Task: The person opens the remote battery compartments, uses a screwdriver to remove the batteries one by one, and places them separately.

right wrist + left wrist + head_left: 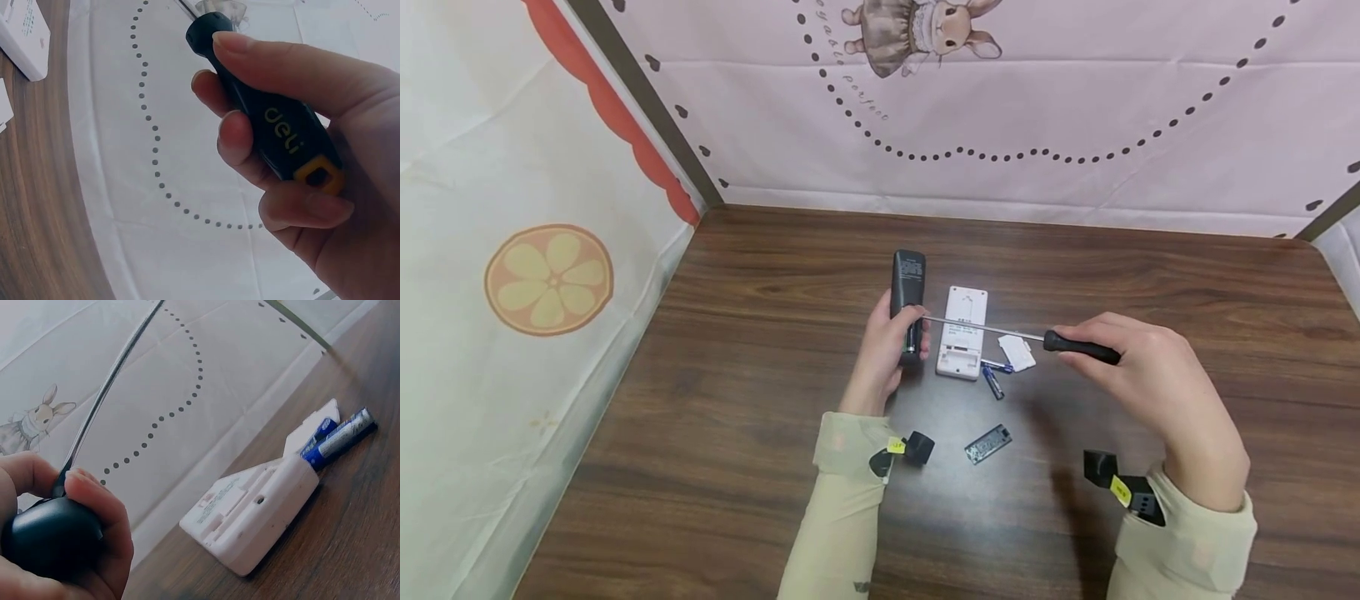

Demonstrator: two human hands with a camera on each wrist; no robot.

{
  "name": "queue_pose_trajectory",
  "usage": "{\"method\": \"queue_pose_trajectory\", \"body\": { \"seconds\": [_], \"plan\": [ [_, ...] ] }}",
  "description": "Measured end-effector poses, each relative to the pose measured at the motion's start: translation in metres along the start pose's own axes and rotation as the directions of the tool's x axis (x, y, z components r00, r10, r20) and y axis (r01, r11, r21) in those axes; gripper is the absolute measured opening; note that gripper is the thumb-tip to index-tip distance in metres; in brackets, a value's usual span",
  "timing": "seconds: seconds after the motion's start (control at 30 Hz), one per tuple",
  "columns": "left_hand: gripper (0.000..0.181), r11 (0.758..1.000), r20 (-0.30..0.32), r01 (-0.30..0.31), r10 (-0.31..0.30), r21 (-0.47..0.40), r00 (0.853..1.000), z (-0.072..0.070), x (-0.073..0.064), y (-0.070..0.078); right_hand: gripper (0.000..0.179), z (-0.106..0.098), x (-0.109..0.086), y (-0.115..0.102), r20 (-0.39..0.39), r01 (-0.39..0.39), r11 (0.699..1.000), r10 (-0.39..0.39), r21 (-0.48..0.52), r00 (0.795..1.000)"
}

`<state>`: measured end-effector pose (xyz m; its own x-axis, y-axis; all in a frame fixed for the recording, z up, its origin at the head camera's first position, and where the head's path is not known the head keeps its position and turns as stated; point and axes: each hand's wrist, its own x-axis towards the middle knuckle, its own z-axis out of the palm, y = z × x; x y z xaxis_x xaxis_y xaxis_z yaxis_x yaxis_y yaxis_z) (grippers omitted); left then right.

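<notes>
My left hand (872, 358) grips a black remote control (909, 279), its back with small printed text facing up. A battery shows in its uncovered compartment. In the right wrist view, my right hand (362, 137) has its fingers curled round the dark handle of a screwdriver (275, 119) marked "deli". The long metal shaft runs leftward over the table, and its tip end meets the black remote beside my left thumb. From the left wrist, the remote's dark end (53, 537) fills the palm, with the shaft rising past the fingertips.
A white remote control (961, 342) lies back up, its battery compartment uncovered. Next to it are a white battery cover (1017, 353) and blue batteries (992, 382). A dark battery cover (988, 444) lies nearer me on the wooden table (737, 400). Printed cloth (1037, 108) hangs behind.
</notes>
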<state>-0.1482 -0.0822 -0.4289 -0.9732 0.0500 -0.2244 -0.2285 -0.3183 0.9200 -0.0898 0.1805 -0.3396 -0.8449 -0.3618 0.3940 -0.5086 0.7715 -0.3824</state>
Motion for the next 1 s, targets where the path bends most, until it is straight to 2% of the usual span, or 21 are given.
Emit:
{"method": "queue_pose_trajectory", "body": {
  "seconds": [0.23, 0.43, 0.53, 0.7, 0.83, 1.0],
  "plan": [
    [0.035, 0.999, 0.009, 0.005, -0.004, -0.042, 1.000, 0.0013, -0.0007, 0.0004, 0.032, -0.0015, -0.0035, 0.0046, 0.010, 0.011, 1.000, -0.011, 0.020, 1.000],
    [0.047, 1.000, 0.024, 0.025, -0.025, -0.005, 0.999, 0.0003, -0.0008, 0.0015, 0.032, -0.0035, -0.0043, 0.0052, 0.043, 0.010, 0.999, -0.012, 0.048, 0.999],
    [0.044, 0.999, 0.045, 0.025, -0.024, -0.022, 0.999, -0.0001, -0.0010, 0.0012, 0.030, -0.0019, -0.0027, 0.0046, 0.058, 0.006, 0.998, -0.009, 0.063, 0.998],
    [0.042, 0.995, 0.046, 0.016, -0.012, -0.094, 0.999, -0.0009, -0.0016, 0.0022, 0.030, -0.0006, -0.0015, 0.0034, 0.027, -0.012, 0.999, 0.010, 0.053, 1.000],
    [0.045, 0.995, 0.027, 0.017, -0.015, -0.099, 1.000, -0.0009, -0.0013, 0.0028, 0.029, -0.0007, -0.0014, 0.0026, 0.007, -0.013, 0.999, 0.013, 0.038, 1.000],
    [0.039, 0.995, 0.007, -0.005, 0.005, -0.098, 1.000, 0.0006, 0.0004, 0.0017, 0.030, 0.0002, 0.0007, -0.0019, -0.017, 0.023, 0.999, -0.023, 0.030, 1.000]
  ]
}}
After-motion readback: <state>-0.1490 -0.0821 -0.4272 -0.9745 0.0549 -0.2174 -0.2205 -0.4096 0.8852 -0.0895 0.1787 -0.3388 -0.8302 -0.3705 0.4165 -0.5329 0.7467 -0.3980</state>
